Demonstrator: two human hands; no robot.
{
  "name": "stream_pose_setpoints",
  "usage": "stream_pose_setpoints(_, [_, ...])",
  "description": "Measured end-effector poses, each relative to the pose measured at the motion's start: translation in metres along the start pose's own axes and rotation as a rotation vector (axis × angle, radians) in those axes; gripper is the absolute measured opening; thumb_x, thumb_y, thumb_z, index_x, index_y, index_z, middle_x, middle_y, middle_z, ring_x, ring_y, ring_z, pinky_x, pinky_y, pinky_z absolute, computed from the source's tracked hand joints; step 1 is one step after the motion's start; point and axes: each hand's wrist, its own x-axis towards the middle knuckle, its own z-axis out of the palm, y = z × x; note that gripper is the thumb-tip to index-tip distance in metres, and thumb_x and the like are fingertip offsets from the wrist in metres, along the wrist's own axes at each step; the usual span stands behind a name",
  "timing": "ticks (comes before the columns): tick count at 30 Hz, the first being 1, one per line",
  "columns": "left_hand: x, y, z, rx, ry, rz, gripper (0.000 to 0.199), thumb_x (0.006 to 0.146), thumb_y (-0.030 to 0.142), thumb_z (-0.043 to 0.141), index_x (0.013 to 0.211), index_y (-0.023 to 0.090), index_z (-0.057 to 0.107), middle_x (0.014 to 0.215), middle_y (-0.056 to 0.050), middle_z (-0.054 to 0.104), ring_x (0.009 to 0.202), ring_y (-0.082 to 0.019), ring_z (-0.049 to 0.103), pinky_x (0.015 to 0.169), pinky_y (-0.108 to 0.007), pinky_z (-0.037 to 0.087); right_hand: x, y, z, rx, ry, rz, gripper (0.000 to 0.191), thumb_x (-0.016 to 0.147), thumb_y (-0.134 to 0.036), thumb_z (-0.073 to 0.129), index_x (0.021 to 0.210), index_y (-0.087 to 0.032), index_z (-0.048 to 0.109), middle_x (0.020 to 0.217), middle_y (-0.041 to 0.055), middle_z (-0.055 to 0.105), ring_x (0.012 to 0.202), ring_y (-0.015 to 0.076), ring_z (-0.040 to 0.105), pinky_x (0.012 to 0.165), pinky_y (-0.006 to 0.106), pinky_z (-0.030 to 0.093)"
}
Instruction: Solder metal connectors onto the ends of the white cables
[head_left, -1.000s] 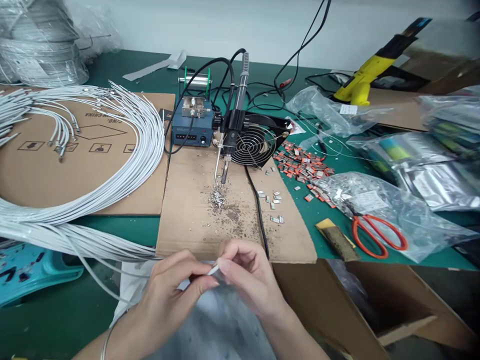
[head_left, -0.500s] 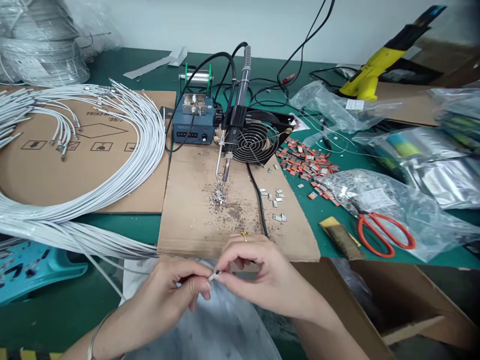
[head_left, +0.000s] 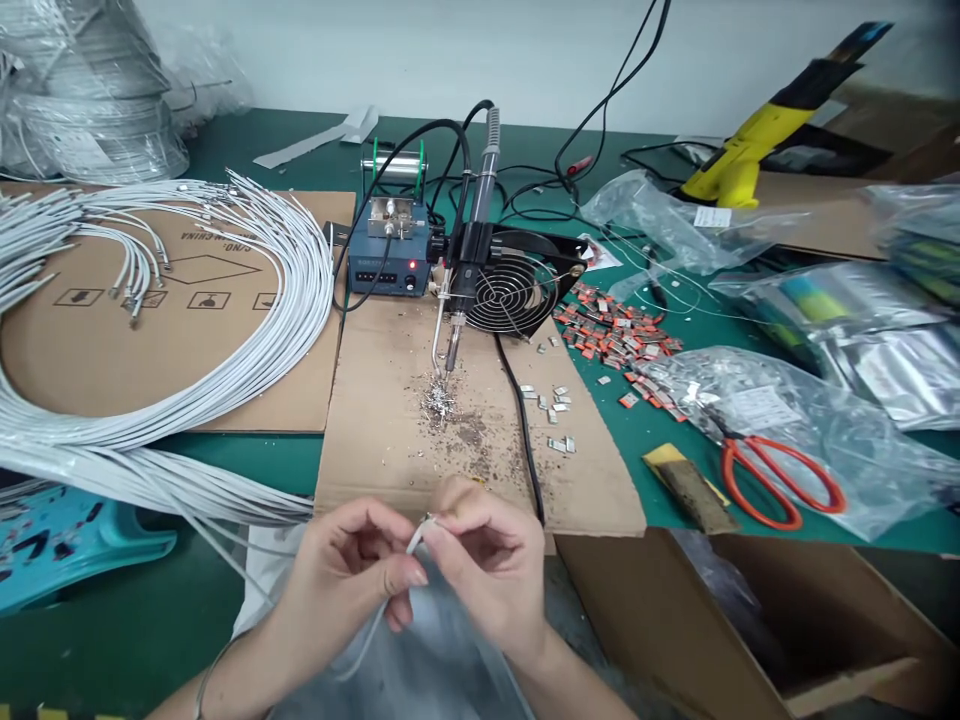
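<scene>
Between my two hands is one white cable [head_left: 414,541], held in front of the cardboard's near edge. My left hand [head_left: 352,560] pinches the cable a little below its end, and the rest of it hangs down toward my lap. With thumb and forefinger, my right hand [head_left: 487,560] grips the cable's tip; a small dark and metallic bit shows there, mostly hidden by the fingers. Beyond my hands, a soldering iron [head_left: 469,270] is clamped in a stand, its tip over a heap of solder bits [head_left: 440,400].
Left lies a big bundle of white cables [head_left: 255,375] on cardboard. A blue soldering station [head_left: 386,262] and a fan [head_left: 510,292] stand behind. Small metal connectors [head_left: 559,443], orange-ended parts [head_left: 615,335] and red-handled scissors [head_left: 780,480] lie right. An open box [head_left: 675,620] sits below.
My right hand has turned more upright and closed its fingers around the cable tip. The cable now points upward, its length showing below my left hand. The view has shifted slightly.
</scene>
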Motion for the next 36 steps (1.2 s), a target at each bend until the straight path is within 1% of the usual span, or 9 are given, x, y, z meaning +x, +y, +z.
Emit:
stream_pose_setpoints(5, [-0.003,0.001,-0.006,0.048,-0.009,0.044,0.033,0.06,0.039,0.076,0.061,0.012,0.057,0.044,0.002,0.055,0.038,-0.008,0.051,0.041,-0.018,0.043,0.002,-0.003,-0.01,-0.218,-0.084,-0.302,0.022,0.068,-0.002,0.058,0.08,-0.021,0.06,0.059,-0.0007,0.054,0.051,0.0114,0.046,0.05,0.027,0.037])
stream_pose_setpoints(11, [-0.003,0.006,-0.014,0.196,-0.194,0.013,0.037,0.075,0.047,0.061,0.065,0.011,0.06,0.052,0.001,0.053,0.04,-0.006,0.047,0.041,-0.017,0.036,0.022,-0.026,-0.036,-0.391,-0.468,0.043,0.007,0.072,-0.019,0.068,0.078,-0.018,0.064,0.062,-0.0009,0.058,0.056,0.0104,0.052,0.052,0.023,0.038])
stream_pose_setpoints(15, [-0.003,0.007,-0.017,0.303,-0.266,0.024,0.036,0.082,0.042,0.053,0.063,0.012,0.058,0.049,0.003,0.046,0.042,-0.005,0.042,0.042,-0.016,0.032,0.031,-0.034,-0.041,-0.378,-0.636,0.08,0.006,0.076,-0.015,0.062,0.07,-0.017,0.063,0.061,-0.0009,0.059,0.057,0.0096,0.053,0.056,0.023,0.039])
stream_pose_setpoints(19, [-0.001,0.002,-0.019,0.194,-0.324,-0.034,0.036,0.08,0.044,0.056,0.065,0.011,0.06,0.051,0.001,0.05,0.039,-0.005,0.043,0.039,-0.015,0.031,0.025,-0.025,-0.032,-0.17,-0.533,0.081,0.012,0.073,-0.013,0.063,0.062,-0.017,0.06,0.055,-0.0001,0.056,0.051,0.0096,0.049,0.049,0.022,0.036])
stream_pose_setpoints(24, [0.005,-0.004,-0.013,-0.048,-0.374,-0.054,0.035,0.072,0.046,0.065,0.065,0.011,0.061,0.049,0.0,0.054,0.034,-0.004,0.044,0.034,-0.014,0.032,0.007,0.001,-0.009,0.476,-0.225,0.262,0.018,0.068,-0.023,0.069,0.057,-0.019,0.055,0.053,-0.0031,0.048,0.044,0.0079,0.042,0.042,0.021,0.032])
stream_pose_setpoints(28, [0.003,-0.001,-0.005,-0.087,-0.31,-0.031,0.028,0.071,0.038,0.068,0.066,0.011,0.063,0.051,-0.001,0.059,0.035,-0.005,0.049,0.036,-0.013,0.037,0.005,0.008,-0.006,0.727,-0.1,0.371,0.024,0.069,-0.031,0.07,0.058,-0.02,0.051,0.049,-0.0068,0.038,0.04,0.0062,0.032,0.04,0.02,0.029])
stream_pose_setpoints(30, [0.002,0.002,-0.004,-0.099,-0.244,0.001,0.024,0.07,0.035,0.07,0.068,0.012,0.065,0.052,-0.001,0.061,0.036,-0.005,0.052,0.037,-0.013,0.039,0.008,0.006,-0.014,0.668,-0.017,0.356,0.023,0.071,-0.034,0.068,0.06,-0.02,0.052,0.049,-0.007,0.036,0.042,0.007,0.031,0.041,0.02,0.029])
stream_pose_setpoints(32, [0.001,0.005,-0.003,-0.104,-0.167,0.027,0.022,0.068,0.033,0.072,0.068,0.012,0.066,0.053,-0.001,0.062,0.037,-0.006,0.053,0.037,-0.013,0.041,0.012,0.001,-0.024,0.44,-0.022,0.292,0.017,0.072,-0.031,0.068,0.064,-0.02,0.058,0.052,-0.0049,0.043,0.047,0.0084,0.037,0.045,0.021,0.03])
stream_pose_setpoints(36, [0.0,0.007,-0.004,-0.024,-0.119,0.015,0.027,0.067,0.037,0.072,0.066,0.012,0.065,0.051,0.0,0.059,0.036,-0.006,0.051,0.037,-0.014,0.039,0.019,-0.013,-0.04,-0.001,-0.289,0.176,0.008,0.071,-0.023,0.07,0.077,-0.02,0.068,0.062,0.0007,0.059,0.054,0.0106,0.045,0.049,0.024,0.035])
